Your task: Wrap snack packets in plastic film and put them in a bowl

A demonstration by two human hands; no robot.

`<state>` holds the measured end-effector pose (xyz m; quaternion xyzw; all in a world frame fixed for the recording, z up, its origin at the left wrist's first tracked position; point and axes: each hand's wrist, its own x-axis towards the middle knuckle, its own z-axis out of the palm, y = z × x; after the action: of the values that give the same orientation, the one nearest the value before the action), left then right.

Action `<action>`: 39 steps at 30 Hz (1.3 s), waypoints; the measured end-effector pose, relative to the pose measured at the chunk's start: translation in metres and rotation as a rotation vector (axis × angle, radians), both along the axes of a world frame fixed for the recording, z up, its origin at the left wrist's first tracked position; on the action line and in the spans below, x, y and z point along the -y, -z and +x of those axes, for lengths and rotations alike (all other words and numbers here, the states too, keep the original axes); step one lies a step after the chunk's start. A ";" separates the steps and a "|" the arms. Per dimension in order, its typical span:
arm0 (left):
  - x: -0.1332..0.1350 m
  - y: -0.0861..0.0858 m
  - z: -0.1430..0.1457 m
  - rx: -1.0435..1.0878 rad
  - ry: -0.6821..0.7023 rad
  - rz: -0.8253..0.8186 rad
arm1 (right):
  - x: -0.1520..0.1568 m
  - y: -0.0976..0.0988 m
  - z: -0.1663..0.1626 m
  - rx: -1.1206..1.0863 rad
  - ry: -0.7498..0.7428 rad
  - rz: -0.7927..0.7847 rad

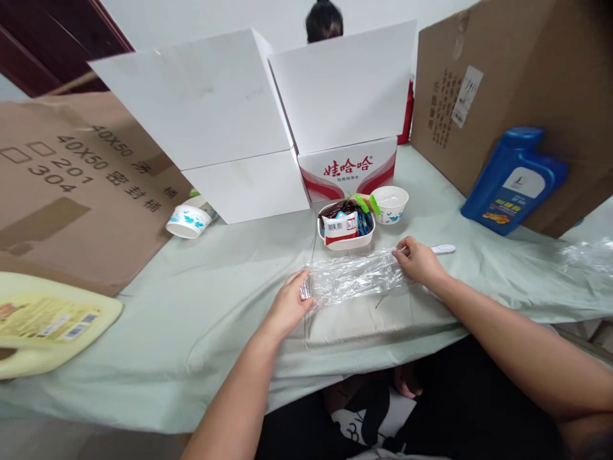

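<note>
A crinkled sheet of clear plastic wrap point(354, 278) stretches between my hands, just above the pale green tablecloth. My left hand point(290, 301) pinches its left end, thumb and fingers closed on the film. At the other end my right hand point(417, 260) grips the film with curled fingers. A white plastic handle point(443, 249) sticks out beyond my right hand; whether I hold it too, I cannot tell. Just behind the wrap stands a white oval tub point(349, 243) filled with small packets. A paper cup point(391, 206) with a blue leaf print touches its right side.
White boxes point(201, 108) and a printed carton point(347, 172) wall off the back, a person's head point(324, 20) above them. A blue bottle point(514, 182) leans by a cardboard box point(483, 96) at right. A yellow jug point(52, 322) and tilted paper cup point(189, 219) are at left.
</note>
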<state>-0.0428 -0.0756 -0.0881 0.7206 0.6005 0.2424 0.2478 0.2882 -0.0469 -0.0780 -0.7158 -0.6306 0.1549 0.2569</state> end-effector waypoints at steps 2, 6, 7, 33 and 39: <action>0.000 0.002 -0.001 -0.029 0.004 0.046 | 0.000 0.000 0.000 0.007 0.009 0.009; -0.003 0.007 -0.004 -0.081 0.031 0.075 | -0.001 0.000 -0.008 0.233 -0.015 -0.073; -0.004 0.007 -0.006 -0.094 0.030 0.076 | -0.001 0.000 -0.010 0.289 -0.020 -0.094; 0.009 -0.008 0.026 -0.326 0.235 0.626 | 0.003 -0.001 -0.024 0.456 -0.105 -0.120; 0.016 0.006 0.046 -0.525 0.452 0.191 | -0.003 -0.014 0.001 0.457 0.017 -0.013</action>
<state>0.0029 -0.0921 -0.0943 0.8927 0.4439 0.0431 0.0640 0.2893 -0.0434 -0.0639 -0.7393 -0.6653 -0.0093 0.1041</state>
